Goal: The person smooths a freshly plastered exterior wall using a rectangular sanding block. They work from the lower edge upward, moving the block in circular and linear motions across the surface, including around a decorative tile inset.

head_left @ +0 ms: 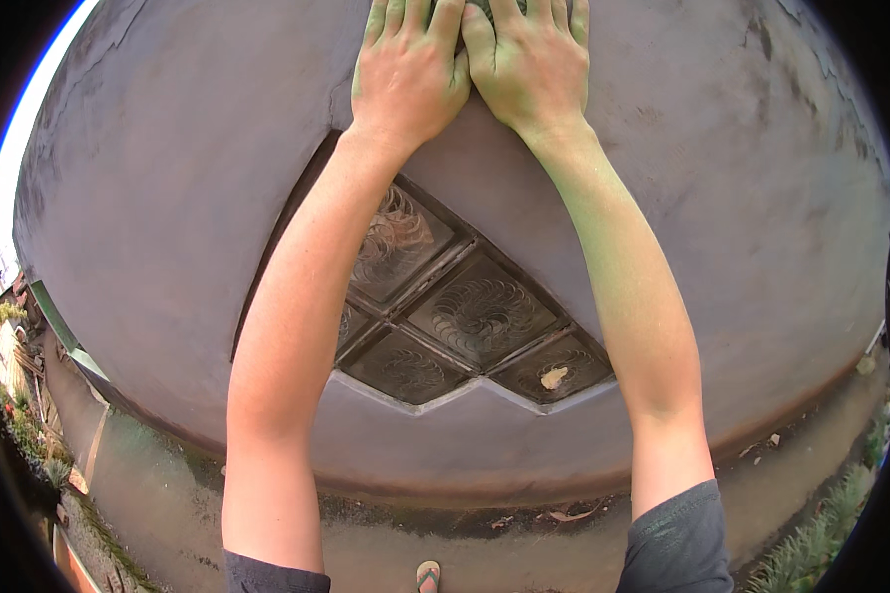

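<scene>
left hand (408,74) and right hand (531,64) lay flat, fingers open, side by side on a grey plastered wall (168,198) — grasping nothing — above patterned glass blocks (480,316).

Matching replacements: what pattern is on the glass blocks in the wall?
The glass blocks show a dark, swirled spiral relief, clearest in the head view.

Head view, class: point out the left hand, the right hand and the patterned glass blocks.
left hand (408,74), head view, back of hand.
right hand (532,61), head view, back of hand.
patterned glass blocks (480,311), head view, middle block's face.

grey wall (188,198), swirl-patterned glass blocks (480,314)
</scene>
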A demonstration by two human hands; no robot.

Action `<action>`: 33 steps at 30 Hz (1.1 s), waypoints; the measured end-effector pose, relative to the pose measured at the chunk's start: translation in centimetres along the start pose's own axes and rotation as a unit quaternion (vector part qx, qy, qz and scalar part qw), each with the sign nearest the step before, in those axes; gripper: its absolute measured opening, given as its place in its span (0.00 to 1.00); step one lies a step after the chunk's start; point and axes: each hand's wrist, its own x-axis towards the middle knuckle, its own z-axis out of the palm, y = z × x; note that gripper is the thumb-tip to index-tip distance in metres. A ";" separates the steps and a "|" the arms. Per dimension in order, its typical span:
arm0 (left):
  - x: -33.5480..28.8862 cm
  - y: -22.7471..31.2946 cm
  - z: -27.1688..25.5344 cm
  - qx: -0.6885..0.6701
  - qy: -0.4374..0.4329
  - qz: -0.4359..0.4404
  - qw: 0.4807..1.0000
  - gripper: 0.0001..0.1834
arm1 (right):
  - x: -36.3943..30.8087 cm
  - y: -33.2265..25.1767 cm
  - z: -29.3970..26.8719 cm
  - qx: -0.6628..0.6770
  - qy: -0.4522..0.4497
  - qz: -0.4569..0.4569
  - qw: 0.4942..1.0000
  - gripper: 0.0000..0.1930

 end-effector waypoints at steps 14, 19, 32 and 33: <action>-4.8 3.1 -2.4 -0.070 -0.004 0.027 0.997 0.37 | -6.3 -1.0 -3.0 0.002 -0.016 -0.020 1.000 0.28; 4.0 -0.9 0.1 -0.004 0.020 0.030 0.999 0.36 | 3.9 1.4 -0.6 -0.024 0.012 -0.032 0.999 0.29; -18.0 12.3 -2.8 -0.110 -0.095 -0.036 0.989 0.40 | -20.7 -1.7 -9.8 0.042 -0.190 0.058 0.979 0.30; -16.7 11.4 -2.4 -0.116 -0.094 -0.028 0.988 0.40 | -19.1 -1.1 -9.3 0.037 -0.163 0.024 0.986 0.30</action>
